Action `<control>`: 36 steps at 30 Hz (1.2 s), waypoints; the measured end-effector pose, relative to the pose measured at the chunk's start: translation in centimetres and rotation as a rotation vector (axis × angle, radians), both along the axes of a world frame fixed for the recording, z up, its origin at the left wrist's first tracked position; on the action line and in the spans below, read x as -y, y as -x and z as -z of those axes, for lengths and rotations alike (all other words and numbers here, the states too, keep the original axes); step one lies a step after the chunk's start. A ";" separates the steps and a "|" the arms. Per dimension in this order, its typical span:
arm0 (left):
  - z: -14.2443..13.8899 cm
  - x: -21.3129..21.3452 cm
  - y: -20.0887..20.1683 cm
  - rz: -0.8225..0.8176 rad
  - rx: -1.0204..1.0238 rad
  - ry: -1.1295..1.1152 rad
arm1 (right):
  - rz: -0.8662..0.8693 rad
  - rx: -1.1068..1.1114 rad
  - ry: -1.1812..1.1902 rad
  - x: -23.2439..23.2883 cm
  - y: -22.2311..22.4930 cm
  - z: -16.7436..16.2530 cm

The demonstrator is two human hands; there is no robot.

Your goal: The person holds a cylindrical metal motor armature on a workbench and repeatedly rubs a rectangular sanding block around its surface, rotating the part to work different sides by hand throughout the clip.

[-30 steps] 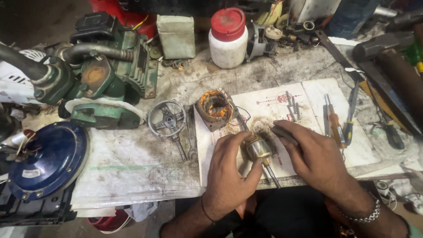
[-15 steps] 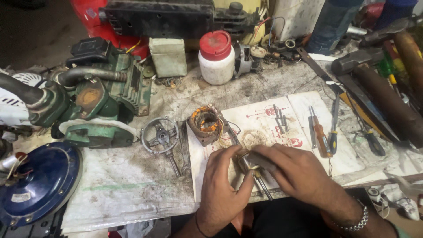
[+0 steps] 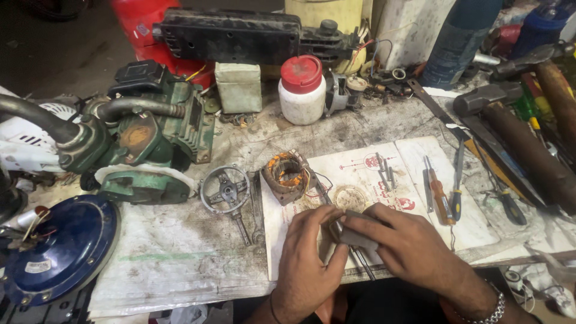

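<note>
Head view, cluttered workbench. Both hands meet at the near edge of the bench over a stained paper sheet [image 3: 360, 174]. The left hand [image 3: 309, 258] curls in from the left, thumb and fingertips closed on a small grey metal part [image 3: 351, 235]. The right hand [image 3: 408, 243] lies over the same part from the right, fingers pressed together along its top and thumb tucked beneath; most of the part is hidden under the fingers, so its shape cannot be told. A thin metal shaft [image 3: 363, 265] sticks out below the part toward the bench edge. A chain bracelet [image 3: 489, 309] sits on the right wrist.

Just beyond the hands, on the sheet's left corner, stands a motor stator [image 3: 288, 177] with copper windings, thin wires trailing from it. Left of it, off the paper, lies a round spoked end cover [image 3: 225, 191] with a spanner beside it. Right of the hands, on the sheet: an orange-handled screwdriver [image 3: 438, 193] and a dark-handled one with a yellow band [image 3: 457, 180], near each other.

Further back: a white jar with red lid [image 3: 302, 90], well apart from the hands. Far left: a green pump body [image 3: 144, 150] and a blue round cover [image 3: 60, 246]. Far right: a hammer [image 3: 516, 132] with wooden handle.
</note>
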State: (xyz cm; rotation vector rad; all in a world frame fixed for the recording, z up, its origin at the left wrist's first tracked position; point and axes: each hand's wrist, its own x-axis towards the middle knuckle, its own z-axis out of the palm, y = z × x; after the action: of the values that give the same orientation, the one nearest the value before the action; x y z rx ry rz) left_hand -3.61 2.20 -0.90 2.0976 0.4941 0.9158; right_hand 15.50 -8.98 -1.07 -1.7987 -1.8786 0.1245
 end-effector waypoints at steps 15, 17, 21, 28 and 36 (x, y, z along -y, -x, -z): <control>0.0 0.1 -0.2 -0.021 -0.023 0.029 | 0.045 -0.052 0.020 -0.2 0.4 -0.7; 0.2 0.1 -0.3 -0.031 -0.028 0.019 | 0.031 -0.022 0.012 -0.2 0.4 -0.6; 0.6 0.0 -0.4 -0.028 -0.011 -0.019 | 0.068 -0.018 0.079 -0.3 0.4 -0.5; 1.3 -0.4 -0.5 -0.004 0.031 -0.034 | -0.012 0.056 -0.122 -0.5 0.5 -0.5; 2.0 -0.6 -0.8 -0.024 0.019 -0.025 | -0.023 0.065 -0.190 -0.5 0.8 -0.7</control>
State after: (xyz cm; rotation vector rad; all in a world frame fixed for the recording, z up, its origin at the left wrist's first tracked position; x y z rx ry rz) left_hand -2.83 2.75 -2.88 2.1074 0.5012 0.9596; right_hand 14.71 -8.46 -0.40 -1.6711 -1.8872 -0.1019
